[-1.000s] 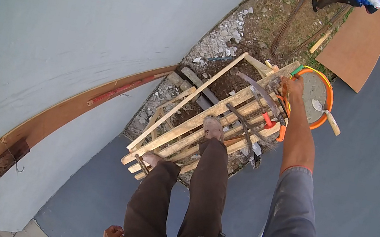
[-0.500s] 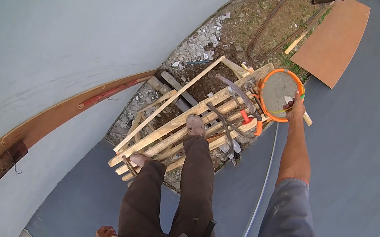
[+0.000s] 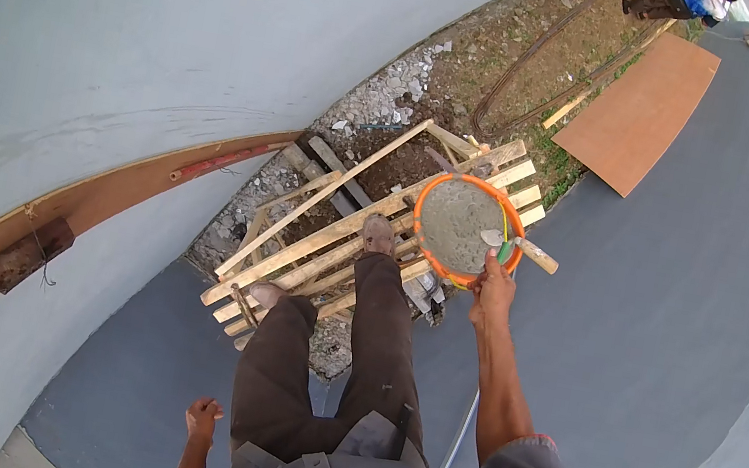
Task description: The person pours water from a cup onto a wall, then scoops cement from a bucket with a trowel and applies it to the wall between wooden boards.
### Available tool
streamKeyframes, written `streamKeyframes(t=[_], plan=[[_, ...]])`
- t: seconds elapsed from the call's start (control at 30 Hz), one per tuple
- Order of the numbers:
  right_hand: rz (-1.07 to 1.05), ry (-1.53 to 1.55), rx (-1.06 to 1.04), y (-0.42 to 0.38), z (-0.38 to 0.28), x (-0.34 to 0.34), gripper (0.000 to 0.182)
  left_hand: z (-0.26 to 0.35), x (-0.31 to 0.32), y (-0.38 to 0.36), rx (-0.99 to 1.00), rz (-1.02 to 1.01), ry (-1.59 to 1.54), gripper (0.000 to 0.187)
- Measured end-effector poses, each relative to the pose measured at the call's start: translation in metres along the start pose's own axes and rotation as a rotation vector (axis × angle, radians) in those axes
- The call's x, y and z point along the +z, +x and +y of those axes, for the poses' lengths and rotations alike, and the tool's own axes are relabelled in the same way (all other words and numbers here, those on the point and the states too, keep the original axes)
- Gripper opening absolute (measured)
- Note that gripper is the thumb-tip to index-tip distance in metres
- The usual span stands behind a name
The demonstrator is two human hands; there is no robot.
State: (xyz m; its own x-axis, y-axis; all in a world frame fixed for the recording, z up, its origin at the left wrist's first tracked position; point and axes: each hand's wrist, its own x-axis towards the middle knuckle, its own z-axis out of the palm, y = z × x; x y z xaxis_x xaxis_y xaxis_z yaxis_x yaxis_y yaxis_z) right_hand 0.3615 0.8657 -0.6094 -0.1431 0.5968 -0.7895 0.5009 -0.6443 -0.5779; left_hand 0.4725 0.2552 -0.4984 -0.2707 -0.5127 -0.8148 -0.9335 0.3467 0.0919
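An orange bucket (image 3: 415, 224) full of wet grey mortar (image 3: 461, 224) hangs from my right hand (image 3: 491, 290), over the slats. My fingers are closed around its handle (image 3: 505, 250) at the green grip. A trowel (image 3: 539, 255) rests in the bucket, its wooden handle sticking out past the rim and its blade partly in the mortar. My left hand (image 3: 203, 416) hangs low at my side, fingers loosely curled and apart, with nothing visible in it. My shoes stand on a platform of wooden slats (image 3: 316, 279); the bucket hides the tools lying on it.
A pale wall (image 3: 153, 14) rises on the left, with a curved brown board (image 3: 110, 198) along it. Rubble (image 3: 390, 87) and bare soil lie beyond the platform. A brown sheet (image 3: 642, 111) leans at the upper right. Another person (image 3: 671, 1) stands at the far top.
My right hand has brought the bucket left and nearer to me, covering the saw and other tools on the slats. More of the other person shows at the top. My left hand has risen slightly.
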Motion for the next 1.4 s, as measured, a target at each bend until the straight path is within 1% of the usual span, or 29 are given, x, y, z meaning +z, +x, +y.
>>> streamKeyframes(t=[0.07, 0.13, 0.17, 0.2, 0.27, 0.33, 0.37, 0.43, 0.47, 0.5, 0.57, 0.6, 0.63, 0.7, 0.77, 0.83, 0.87, 0.9, 0.97, 1.0, 1.03, 1.07, 1.1, 1.17, 1.2, 1.23, 1.3, 1.33, 1.4], plan=[[-0.038, -0.076, 0.064, -0.036, 0.022, 0.015, 0.034, 0.025, 0.043, 0.018, 0.205, -0.079, -0.055, 0.023], [-0.117, -0.114, 0.084, -0.081, 0.033, 0.038, 0.034, 0.051, 0.082, 0.029, 0.299, -0.243, -0.100, 0.034], [-0.157, -0.137, 0.126, -0.103, 0.041, 0.050, 0.035, 0.075, 0.099, 0.011, 0.164, -0.333, -0.206, 0.045], [-0.173, -0.166, 0.122, -0.126, 0.049, 0.061, 0.035, 0.075, 0.114, 0.016, 0.076, -0.444, -0.279, 0.057], [-0.265, -0.191, 0.159, -0.174, 0.066, 0.078, 0.035, 0.074, 0.138, 0.008, -0.086, -0.580, -0.443, 0.072], [-0.310, -0.234, 0.171, -0.225, 0.074, 0.101, 0.036, 0.055, 0.155, 0.007, -0.200, -0.647, -0.653, 0.082], [-0.329, -0.251, 0.193, -0.252, 0.077, 0.108, 0.036, 0.047, 0.154, 0.001, -0.200, -0.639, -0.695, 0.082], [-0.412, -0.267, 0.181, -0.301, 0.080, 0.125, 0.038, 0.035, 0.151, -0.002, -0.186, -0.692, -0.866, 0.091], [-0.455, -0.307, 0.193, -0.325, 0.078, 0.133, 0.039, 0.027, 0.149, -0.004, -0.192, -0.599, -1.091, 0.079], [-0.495, -0.346, 0.205, -0.348, 0.079, 0.141, 0.040, 0.023, 0.140, -0.006, -0.172, -0.590, -1.141, 0.079], [-0.568, -0.368, 0.163, -0.388, 0.086, 0.154, 0.043, 0.022, 0.117, -0.010, 0.187, -0.676, -1.101, 0.058], [-0.616, -0.377, 0.172, -0.408, 0.088, 0.158, 0.043, 0.033, 0.094, -0.032, 0.312, -0.697, -1.265, 0.042], [-0.661, -0.384, 0.183, -0.429, 0.087, 0.162, 0.043, 0.031, 0.078, -0.036, 0.343, -0.688, -1.294, 0.042], [-0.732, -0.424, 0.134, -0.464, 0.081, 0.170, 0.045, 0.025, 0.052, -0.045, 0.350, -0.652, -1.328, 0.045], [-0.873, -0.471, 0.187, -0.497, 0.074, 0.174, 0.046, 0.027, 0.030, -0.057, 0.418, -0.634, -1.326, 0.048], [-0.921, -0.475, 0.190, -0.535, 0.062, 0.182, 0.047, 0.041, 0.003, -0.102, 0.526, -0.394, -1.396, 0.055], [-0.975, -0.455, 0.206, -0.552, 0.058, 0.185, 0.047, 0.047, -0.005, -0.109, 0.592, -0.331, -1.374, 0.062], [-1.022, -0.435, 0.227, -0.568, 0.054, 0.186, 0.047, 0.054, -0.019, -0.123, 0.604, -0.323, -1.386, 0.062], [-1.068, -0.466, 0.225, -0.588, 0.048, 0.190, 0.049, 0.069, -0.039, -0.153, 0.684, -0.105, -1.291, 0.071], [-1.160, -0.465, 0.242, -0.591, 0.048, 0.191, 0.050, 0.073, -0.033, -0.152, 0.717, 0.116, -1.209, 0.065], [-1.248, -0.461, 0.262, -0.593, 0.047, 0.190, 0.051, 0.079, -0.039, -0.161, 0.711, 0.132, -1.218, 0.065], [-1.335, -0.466, 0.233, -0.597, 0.044, 0.190, 0.051, 0.083, -0.048, -0.169, 0.580, 0.256, -1.097, 0.053], [-1.348, -0.482, 0.236, -0.600, 0.039, 0.191, 0.051, 0.088, -0.055, -0.174, 0.445, 0.374, -0.976, 0.041], [-1.426, -0.512, 0.285, -0.606, 0.034, 0.192, 0.051, 0.079, -0.048, -0.164, 0.458, 0.455, -1.024, 0.044], [-1.443, -0.507, 0.276, -0.610, 0.034, 0.193, 0.051, 0.076, -0.048, -0.163, 0.425, 0.375, -1.075, 0.042], [-1.453, -0.519, 0.279, -0.609, 0.037, 0.192, 0.051, 0.072, -0.042, -0.159, 0.418, 0.386, -1.085, 0.042], [-1.432, -0.560, 0.328, -0.603, 0.046, 0.197, 0.052, 0.068, -0.032, -0.151, 0.486, 0.461, -1.094, 0.035], [-1.427, -0.583, 0.337, -0.600, 0.049, 0.196, 0.051, 0.070, -0.028, -0.152, 0.549, 0.524, -1.117, 0.027], [-1.432, -0.612, 0.355, -0.592, 0.055, 0.197, 0.050, 0.068, -0.018, -0.150, 0.524, 0.522, -1.158, 0.025]])
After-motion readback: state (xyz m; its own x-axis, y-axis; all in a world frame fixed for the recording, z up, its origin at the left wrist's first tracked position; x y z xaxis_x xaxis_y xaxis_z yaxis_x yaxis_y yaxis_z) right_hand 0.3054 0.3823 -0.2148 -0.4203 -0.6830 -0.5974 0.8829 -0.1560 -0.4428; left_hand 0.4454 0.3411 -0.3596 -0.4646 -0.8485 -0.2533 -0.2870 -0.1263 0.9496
